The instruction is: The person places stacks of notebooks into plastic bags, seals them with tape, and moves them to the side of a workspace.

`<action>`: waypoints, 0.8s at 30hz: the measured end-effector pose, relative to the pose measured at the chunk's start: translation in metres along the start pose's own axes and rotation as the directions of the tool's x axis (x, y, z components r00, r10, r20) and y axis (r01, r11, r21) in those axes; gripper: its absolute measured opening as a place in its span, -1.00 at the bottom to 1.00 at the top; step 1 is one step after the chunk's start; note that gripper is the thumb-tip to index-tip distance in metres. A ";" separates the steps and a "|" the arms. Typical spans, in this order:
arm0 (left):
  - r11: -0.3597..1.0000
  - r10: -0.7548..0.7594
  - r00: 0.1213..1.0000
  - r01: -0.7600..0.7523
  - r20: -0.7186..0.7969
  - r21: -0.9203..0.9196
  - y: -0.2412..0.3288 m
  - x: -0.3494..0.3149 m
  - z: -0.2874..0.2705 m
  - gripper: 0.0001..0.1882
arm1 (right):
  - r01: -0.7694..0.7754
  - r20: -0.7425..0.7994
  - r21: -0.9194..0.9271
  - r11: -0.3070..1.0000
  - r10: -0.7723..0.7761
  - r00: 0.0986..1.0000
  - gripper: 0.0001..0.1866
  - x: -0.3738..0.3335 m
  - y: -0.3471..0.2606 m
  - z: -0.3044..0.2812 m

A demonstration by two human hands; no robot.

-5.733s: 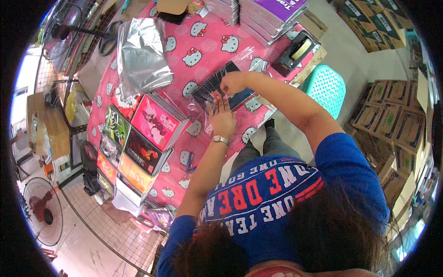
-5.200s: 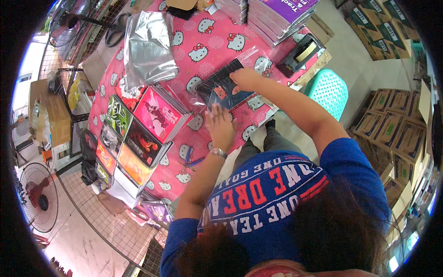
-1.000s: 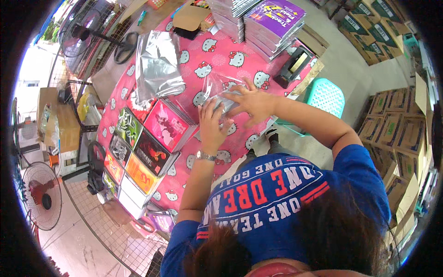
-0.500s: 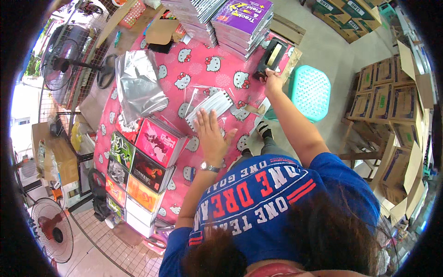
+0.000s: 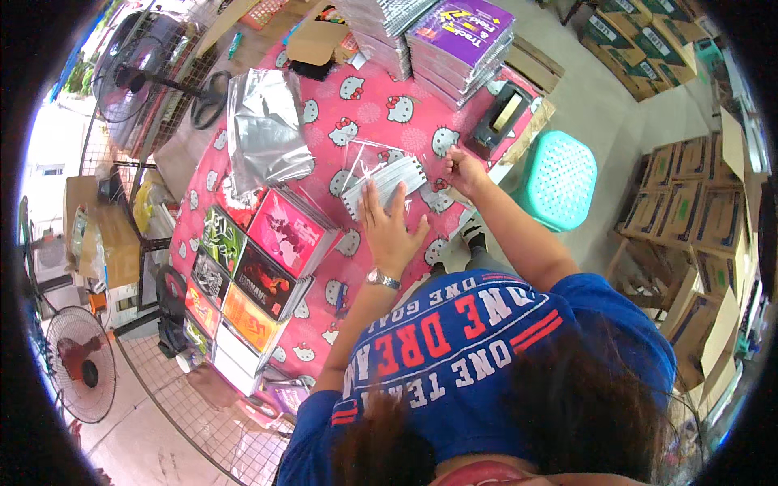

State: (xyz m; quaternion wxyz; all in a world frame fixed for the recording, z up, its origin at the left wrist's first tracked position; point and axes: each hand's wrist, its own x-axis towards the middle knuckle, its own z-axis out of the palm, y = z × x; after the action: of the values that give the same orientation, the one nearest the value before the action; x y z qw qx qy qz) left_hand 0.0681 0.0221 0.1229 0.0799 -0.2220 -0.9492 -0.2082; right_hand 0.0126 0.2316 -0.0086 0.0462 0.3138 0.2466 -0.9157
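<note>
A small white spiral notebook (image 5: 392, 185) lies at a slant on the pink patterned tablecloth (image 5: 369, 115), partly inside a clear plastic sleeve (image 5: 362, 154). Over its near edge, my left hand (image 5: 394, 236) rests with the fingers spread. My right hand (image 5: 468, 175) is closed in a pinch just right of the notebook; anything between the fingertips is too small to make out. Beyond that hand stands a black tape dispenser (image 5: 489, 130) with a pale roll, untouched, near the table's right edge.
Clear plastic bags (image 5: 267, 130) lie at the left, beside rows of colourful notebooks (image 5: 267, 300). Tall stacks of purple-covered books (image 5: 462, 36) stand at the back. A turquoise stool (image 5: 561, 182) is right of the table. Cartons (image 5: 677, 190) and fans (image 5: 81, 364) stand around it.
My right hand has left the tape dispenser and come nearer the notebook, its fingers pinched. My left hand stays on the notebook, fingers a little more spread. The whole view has shifted slightly.
</note>
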 end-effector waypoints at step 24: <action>0.992 0.122 0.991 -0.123 -0.056 -0.009 -0.031 -0.003 -0.020 -0.60 | 0.442 0.581 -0.517 -0.733 0.079 0.810 -0.52 -0.037 -0.050 0.162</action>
State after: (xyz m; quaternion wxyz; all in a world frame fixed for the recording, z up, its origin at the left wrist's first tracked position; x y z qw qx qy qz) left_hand 0.0576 -0.0130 0.1289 0.1174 -0.2745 -0.9299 -0.2147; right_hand -0.0594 0.1949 0.1452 0.0826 -0.1368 0.9764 -0.1453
